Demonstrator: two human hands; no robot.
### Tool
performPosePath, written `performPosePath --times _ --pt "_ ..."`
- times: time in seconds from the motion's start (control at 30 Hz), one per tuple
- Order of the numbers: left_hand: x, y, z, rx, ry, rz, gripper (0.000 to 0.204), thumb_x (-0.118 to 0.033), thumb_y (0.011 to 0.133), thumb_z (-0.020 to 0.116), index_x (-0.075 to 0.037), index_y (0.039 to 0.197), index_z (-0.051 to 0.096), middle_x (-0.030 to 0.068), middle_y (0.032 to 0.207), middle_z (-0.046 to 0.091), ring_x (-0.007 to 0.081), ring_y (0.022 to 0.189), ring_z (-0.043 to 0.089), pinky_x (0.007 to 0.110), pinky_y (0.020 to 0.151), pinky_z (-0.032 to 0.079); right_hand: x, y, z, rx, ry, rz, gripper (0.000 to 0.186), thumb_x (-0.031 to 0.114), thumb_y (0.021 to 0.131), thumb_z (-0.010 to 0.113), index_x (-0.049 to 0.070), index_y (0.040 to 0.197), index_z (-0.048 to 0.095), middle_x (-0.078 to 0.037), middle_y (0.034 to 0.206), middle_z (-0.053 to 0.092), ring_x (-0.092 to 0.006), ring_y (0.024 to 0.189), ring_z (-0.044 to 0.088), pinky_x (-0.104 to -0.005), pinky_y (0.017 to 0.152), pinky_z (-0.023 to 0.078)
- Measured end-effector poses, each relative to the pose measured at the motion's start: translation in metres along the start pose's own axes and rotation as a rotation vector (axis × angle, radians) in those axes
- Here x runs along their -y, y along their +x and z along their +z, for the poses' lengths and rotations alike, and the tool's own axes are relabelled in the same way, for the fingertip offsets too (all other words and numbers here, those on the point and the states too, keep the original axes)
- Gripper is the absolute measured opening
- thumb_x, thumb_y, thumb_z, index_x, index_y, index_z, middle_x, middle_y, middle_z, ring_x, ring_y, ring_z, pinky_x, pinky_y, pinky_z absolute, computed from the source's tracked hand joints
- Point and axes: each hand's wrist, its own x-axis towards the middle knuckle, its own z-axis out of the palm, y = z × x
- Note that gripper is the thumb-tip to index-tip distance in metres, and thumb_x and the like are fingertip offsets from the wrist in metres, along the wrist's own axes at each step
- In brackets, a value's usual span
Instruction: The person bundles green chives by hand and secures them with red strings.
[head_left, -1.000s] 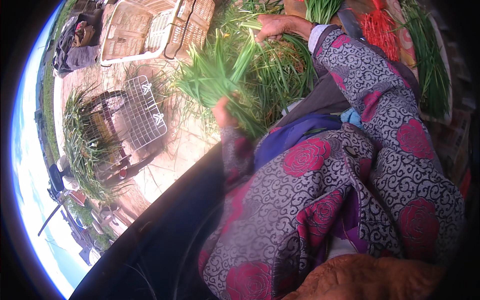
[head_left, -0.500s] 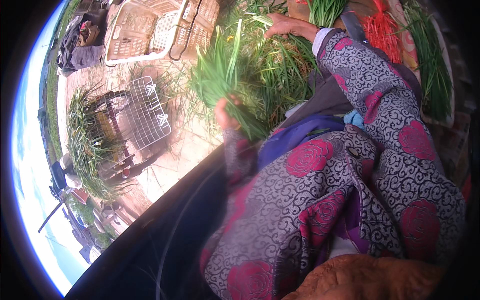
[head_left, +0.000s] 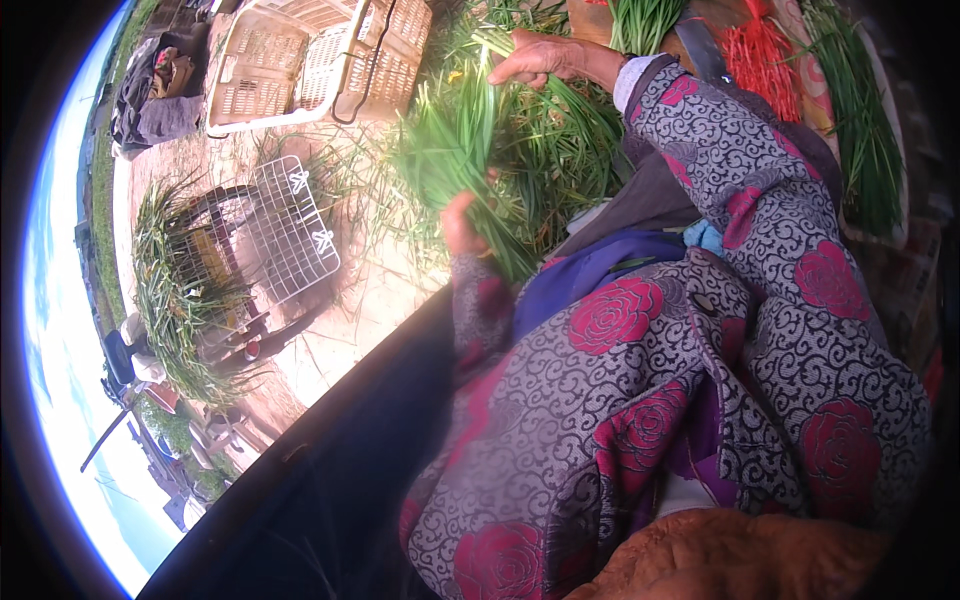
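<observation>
Left hand (head_left: 462, 222) is gripping a thick bunch of long flat green leaves (head_left: 455, 160), fingers closed around the lower stems; the bunch is fanning up and leftward from the fist, tips pointing toward the far side. Right hand (head_left: 540, 58) is sitting farther off, past the bunch, fingers curled down and pinching into the leaf tips at the top of it; closed on a few blades, though exactly how many can't be told.

Bunch is being held above a loose heap of the same green leaves (head_left: 570, 150) that is spreading over the ground just beyond the knees, touching the bunch on its right side.

Both arms are showing in grey sleeves with a black scroll pattern and red roses (head_left: 720, 330), filling the near right of the view. A blue cloth fold (head_left: 590, 270) is lying in the lap just below the left hand.

Far left: pale woven plastic baskets (head_left: 300, 55) are standing on sandy ground. Nearer and left: a white wire-grid rack (head_left: 290, 230) is leaning beside a ring of cut green stalks (head_left: 165, 290). Far right: a bundle of red plastic strings (head_left: 765, 55) is lying on a board, with more green leaves (head_left: 860, 120) running down the right edge.
</observation>
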Motion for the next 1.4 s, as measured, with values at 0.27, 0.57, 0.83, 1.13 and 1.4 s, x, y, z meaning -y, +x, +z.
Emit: performPosePath --times 0.27,0.57,0.83,1.13,1.4 --pt "-0.002 0.000 -0.015 -0.229 0.094 0.016 0.023 -0.010 0.080 0.065 0.005 0.098 0.064 0.0170 0.092 0.069 0.0311 0.079 0.068 0.042 0.074 0.059 0.025 -0.010 0.009 0.214 -0.024 -0.046 0.032 0.016 0.090 0.066 0.012 0.061 0.053 0.008 0.047 0.033 -0.0046 0.041 0.022 -0.0269 0.041 0.016" --pt "-0.001 -0.014 0.009 0.145 -0.171 -0.018 0.045 -0.014 0.086 0.062 0.009 0.125 0.056 0.0226 0.113 0.065 0.0310 0.092 0.067 0.038 0.079 0.057 0.014 -0.009 -0.008 0.085 0.009 -0.010 0.027 0.020 0.090 0.064 0.013 0.067 0.052 0.009 0.052 0.030 -0.0029 0.043 0.023 -0.0235 0.041 0.016" --pt "0.010 0.013 0.018 0.069 -0.036 -0.056 0.029 -0.017 0.093 0.063 0.006 0.112 0.062 0.0160 0.098 0.070 0.0204 0.070 0.068 0.027 0.056 0.056 -0.021 0.003 0.021 0.067 -0.070 0.039 0.031 0.019 0.085 0.068 0.012 0.060 0.050 0.009 0.051 0.033 -0.0019 0.043 0.026 -0.0243 0.040 0.016" --pt "0.003 -0.004 0.010 -0.119 -0.018 0.069 0.021 -0.008 0.086 0.067 0.005 0.103 0.066 0.0112 0.089 0.070 0.0211 0.074 0.068 0.032 0.066 0.059 0.028 -0.021 -0.031 0.179 0.187 -0.024 0.027 0.019 0.089 0.066 -0.002 0.106 0.065 0.008 0.053 0.033 -0.0021 0.041 0.022 -0.0232 0.041 0.019" --pt "0.006 0.008 -0.009 -0.008 -0.100 0.123 0.017 -0.013 0.086 0.068 0.000 0.096 0.062 0.0084 0.089 0.061 0.0175 0.069 0.054 0.027 0.062 0.047 -0.033 0.001 -0.008 -0.160 -0.535 0.120 0.032 0.027 0.079 0.075 -0.005 0.083 0.069 -0.011 0.063 0.060 -0.0142 0.038 0.045 -0.0346 0.036 0.032"
